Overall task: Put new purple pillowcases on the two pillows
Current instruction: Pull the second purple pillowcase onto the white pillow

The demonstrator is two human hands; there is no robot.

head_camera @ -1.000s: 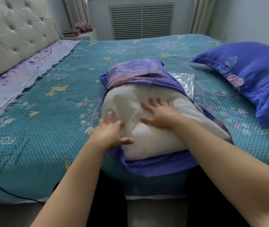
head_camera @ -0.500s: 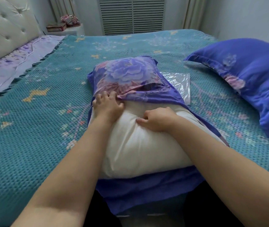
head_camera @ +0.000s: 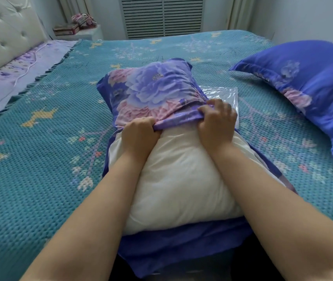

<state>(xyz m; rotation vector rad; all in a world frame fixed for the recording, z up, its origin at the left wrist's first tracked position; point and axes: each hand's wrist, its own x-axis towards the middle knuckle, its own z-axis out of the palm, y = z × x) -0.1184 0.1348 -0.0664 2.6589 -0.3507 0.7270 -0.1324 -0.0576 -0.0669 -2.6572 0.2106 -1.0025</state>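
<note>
A white pillow (head_camera: 173, 185) lies lengthwise on the bed in front of me, its far half inside a purple flowered pillowcase (head_camera: 151, 92). The case's lower layer spreads under the pillow toward me. My left hand (head_camera: 139, 134) grips the bunched open edge of the case on the pillow's left. My right hand (head_camera: 216, 120) grips the same edge on the right. A second pillow (head_camera: 313, 88), fully covered in a matching purple case, rests at the right.
A teal knitted blanket (head_camera: 40, 159) covers the bed. A clear plastic bag (head_camera: 224, 94) lies flat just behind my right hand. The padded headboard (head_camera: 5, 35) is at the left, and a nightstand (head_camera: 80, 31) with small items stands at the back.
Both hands left the bare pillow, moved forward and took hold of the pillowcase's open edge. The right hand went from pressing the pillow to gripping the fabric.
</note>
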